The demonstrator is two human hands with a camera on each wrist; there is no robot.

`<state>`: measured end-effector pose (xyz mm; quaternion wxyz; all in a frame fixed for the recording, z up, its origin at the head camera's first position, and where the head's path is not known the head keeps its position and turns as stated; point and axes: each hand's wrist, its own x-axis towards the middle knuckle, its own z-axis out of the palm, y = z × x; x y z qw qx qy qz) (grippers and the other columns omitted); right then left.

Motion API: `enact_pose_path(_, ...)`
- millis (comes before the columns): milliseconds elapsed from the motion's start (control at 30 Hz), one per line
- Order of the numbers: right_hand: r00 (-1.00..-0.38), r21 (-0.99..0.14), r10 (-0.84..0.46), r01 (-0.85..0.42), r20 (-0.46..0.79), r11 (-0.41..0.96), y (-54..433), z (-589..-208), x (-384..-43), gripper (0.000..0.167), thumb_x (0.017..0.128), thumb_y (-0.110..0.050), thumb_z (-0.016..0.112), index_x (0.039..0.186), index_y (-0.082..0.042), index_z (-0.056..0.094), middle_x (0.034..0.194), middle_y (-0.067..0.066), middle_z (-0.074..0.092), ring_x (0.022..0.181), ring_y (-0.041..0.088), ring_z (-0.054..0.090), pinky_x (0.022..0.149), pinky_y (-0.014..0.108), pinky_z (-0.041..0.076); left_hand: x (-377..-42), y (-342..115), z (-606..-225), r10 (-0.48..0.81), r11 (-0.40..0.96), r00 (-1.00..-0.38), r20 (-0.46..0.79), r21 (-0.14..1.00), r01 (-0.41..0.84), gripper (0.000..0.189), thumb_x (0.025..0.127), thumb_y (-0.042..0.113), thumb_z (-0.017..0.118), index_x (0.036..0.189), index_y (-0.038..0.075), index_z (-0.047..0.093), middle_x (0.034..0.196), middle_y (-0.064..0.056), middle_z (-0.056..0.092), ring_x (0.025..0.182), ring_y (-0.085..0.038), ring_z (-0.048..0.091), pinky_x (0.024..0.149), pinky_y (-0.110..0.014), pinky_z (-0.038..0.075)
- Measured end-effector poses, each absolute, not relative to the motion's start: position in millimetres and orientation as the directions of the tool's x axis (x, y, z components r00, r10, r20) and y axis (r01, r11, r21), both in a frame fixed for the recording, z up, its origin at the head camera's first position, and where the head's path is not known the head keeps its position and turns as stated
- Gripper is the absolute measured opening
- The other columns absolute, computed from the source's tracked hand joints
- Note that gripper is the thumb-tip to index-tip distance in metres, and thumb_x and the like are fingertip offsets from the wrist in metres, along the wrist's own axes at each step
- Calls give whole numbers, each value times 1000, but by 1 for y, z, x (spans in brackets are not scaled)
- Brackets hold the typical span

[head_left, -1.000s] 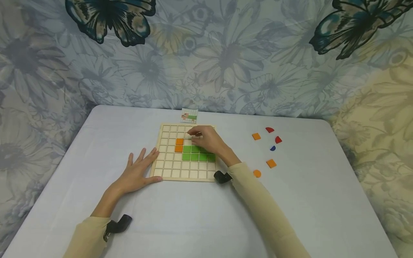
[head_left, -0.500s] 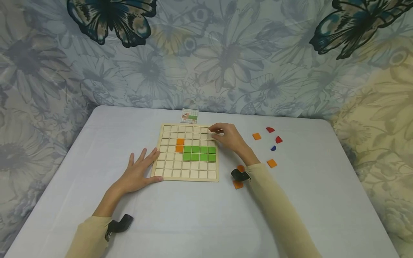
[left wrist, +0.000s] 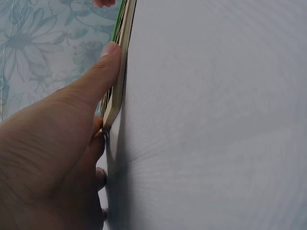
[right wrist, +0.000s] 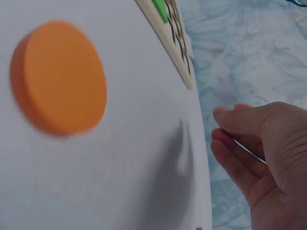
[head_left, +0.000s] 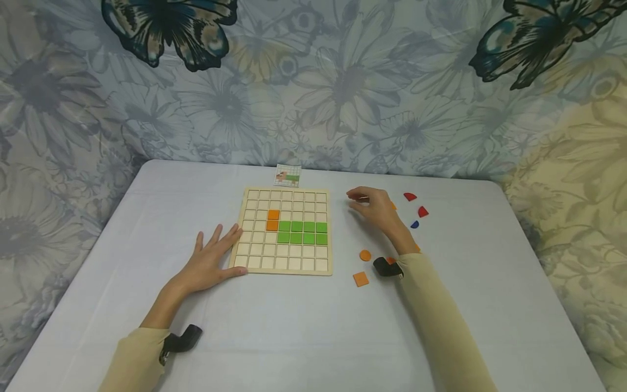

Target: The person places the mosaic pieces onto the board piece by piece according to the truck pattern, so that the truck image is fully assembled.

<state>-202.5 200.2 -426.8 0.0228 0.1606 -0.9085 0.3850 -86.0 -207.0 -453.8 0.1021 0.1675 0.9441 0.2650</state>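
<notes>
A pale wooden grid board [head_left: 254,264] lies on the table, holding two orange squares [head_left: 272,220] and several green squares [head_left: 296,232]. With fingers spread, my left hand [head_left: 208,265] rests against the board's left side, its thumb at the near left corner; the left wrist view has the thumb [left wrist: 98,72] against the board's edge. To the right of the board, above the table, is my right hand [head_left: 376,209], fingers loosely bent and nothing visible in them. It partly covers an orange square [head_left: 394,206]. An orange disc [right wrist: 64,79] looms large in the right wrist view.
Right of the board lie two red quarter-circle pieces [head_left: 410,196], a small blue half-round piece [head_left: 415,224] and another orange square [head_left: 361,279]. More orange pieces are partly hidden by the right forearm. A small printed card [head_left: 287,176] lies behind the board.
My right hand has moved right, from over the board to the table beside it, uncovering green squares and, near the board, an orange disc and square. My left hand has stayed put.
</notes>
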Motion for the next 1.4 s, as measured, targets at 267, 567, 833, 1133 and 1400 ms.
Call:
enact_pose_path(267, -954, -702, -244, -293, 172, 650, 223, -429, -203, 27, 88, -1, 71, 114, 3, 69, 113, 18, 69, 106, 33, 65, 95, 43, 51, -86, -208, -452, 372, 800, -923, -98, 538, 265, 101, 81, 58, 72, 156, 11, 25, 163, -8, 17, 149, -40, 1, 112, -62, -15)
enact_pose_path(567, -958, -722, -189, -287, 217, 629, 251, -426, -201, 27, 86, 4, 72, 113, 7, 68, 110, 22, 69, 104, 37, 66, 89, 44, 54, -87, -208, -454, 369, 800, -924, -94, 539, 265, 102, 79, 59, 72, 156, 10, 26, 163, -8, 18, 149, -39, 1, 112, -62, -15)
enact_pose_path(833, -969, -723, -82, -228, 232, 652, 279, -429, -202, 29, 87, 2, 71, 115, 5, 67, 115, 22, 67, 110, 38, 63, 95, 47, 50, -86, -208, -452, 372, 797, -924, -88, 542, 269, 101, 80, 58, 72, 156, 9, 26, 163, -8, 18, 149, -40, 1, 112, -62, -15)
enact_pose_path(1133, -948, -726, 83, -178, 308, 665, 302, -441, -208, 27, 85, 4, 72, 112, 9, 68, 111, 26, 68, 103, 41, 66, 94, 48, 51, -85, -208, -453, 373, 793, -924, -88, 546, 269, 101, 80, 57, 72, 156, 9, 26, 163, -8, 18, 149, -40, 1, 112, -63, -14)
enact_pose_path(1400, -961, -727, 146, -74, 235, 682, 311, -443, -208, 30, 86, 6, 69, 115, 9, 66, 117, 26, 65, 113, 40, 61, 98, 48, 48, -85, -207, -453, 371, 792, -924, -89, 549, 265, 101, 80, 57, 73, 155, 9, 27, 163, -8, 18, 149, -39, 1, 112, -62, -15)
